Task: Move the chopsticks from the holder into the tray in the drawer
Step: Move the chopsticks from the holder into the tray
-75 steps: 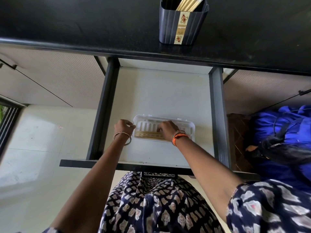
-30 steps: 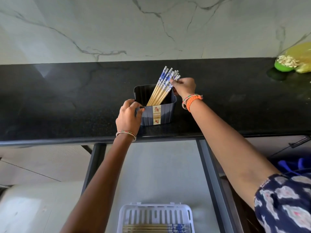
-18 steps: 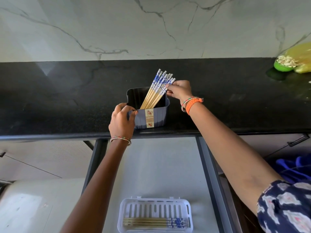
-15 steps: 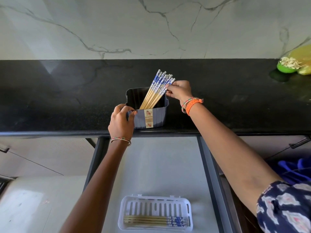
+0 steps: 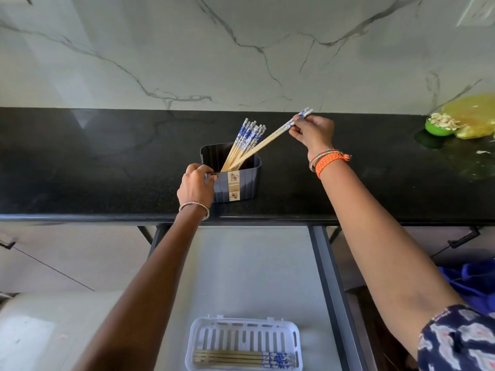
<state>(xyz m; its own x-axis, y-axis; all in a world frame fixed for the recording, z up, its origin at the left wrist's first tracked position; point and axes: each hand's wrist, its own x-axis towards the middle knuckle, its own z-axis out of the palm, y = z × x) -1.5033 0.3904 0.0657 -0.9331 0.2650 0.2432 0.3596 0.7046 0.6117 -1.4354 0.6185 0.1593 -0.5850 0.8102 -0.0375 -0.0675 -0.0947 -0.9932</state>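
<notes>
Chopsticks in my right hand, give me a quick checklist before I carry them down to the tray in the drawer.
1. Right hand pinching the pulled chopsticks near their blue ends: ok.
2. Their lower tips clear of the holder: not ok, still inside.
3. Left hand steadying the holder: ok.
4. Drawer open: ok.
5. Tray has free space behind the chopsticks already lying in it: ok.
6. Exact number pinched: cannot tell.

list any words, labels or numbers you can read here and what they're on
No text here can be read.
Label strip on the front of the holder: flower pictures and a small line of print, too blurred to read.
Chopsticks in the holder and those in the tray: blue pattern only, no lettering visible.
</notes>
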